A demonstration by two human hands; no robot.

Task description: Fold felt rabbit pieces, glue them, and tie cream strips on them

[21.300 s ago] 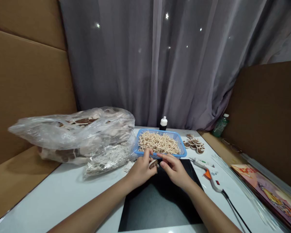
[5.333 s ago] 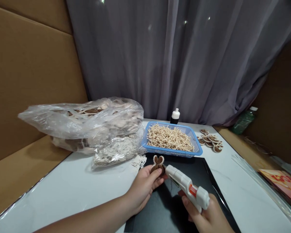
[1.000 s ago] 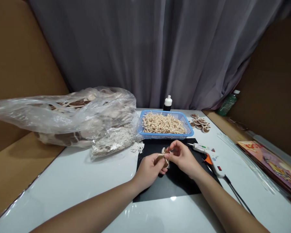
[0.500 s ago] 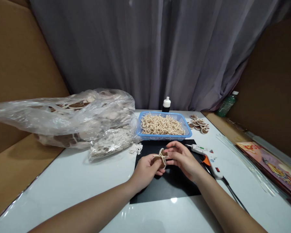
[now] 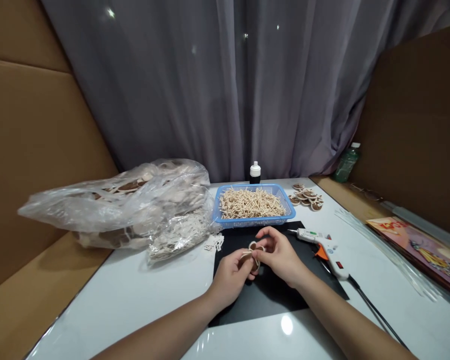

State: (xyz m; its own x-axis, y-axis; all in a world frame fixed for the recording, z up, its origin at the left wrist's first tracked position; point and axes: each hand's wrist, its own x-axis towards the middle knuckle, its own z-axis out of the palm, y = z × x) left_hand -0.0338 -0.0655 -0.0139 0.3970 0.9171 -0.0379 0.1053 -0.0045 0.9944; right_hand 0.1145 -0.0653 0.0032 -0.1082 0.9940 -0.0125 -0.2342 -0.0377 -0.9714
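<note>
Over the black mat, both hands grip one small brown ornament with a cream rim and thin cream cord strips on its face. My left hand pinches its lower left side between thumb and fingers. On the upper right side, my right hand presses thumb and index finger to it; its other fingers are curled. Fingers cover much of the ornament. Just beyond the mat stands a blue plastic basket heaped with short cream cord pieces.
A white glue gun lies right of my right hand, its cable trailing forward. Similar brown ornaments are piled behind it. Clear plastic bags bulge at left, near small white tags. Glue sticks and a picture book lie at right.
My right thumb and index finger have closed onto the ornament's front, where the fingers were looser before. The ornament has turned slightly. The whole view has shifted a little.
</note>
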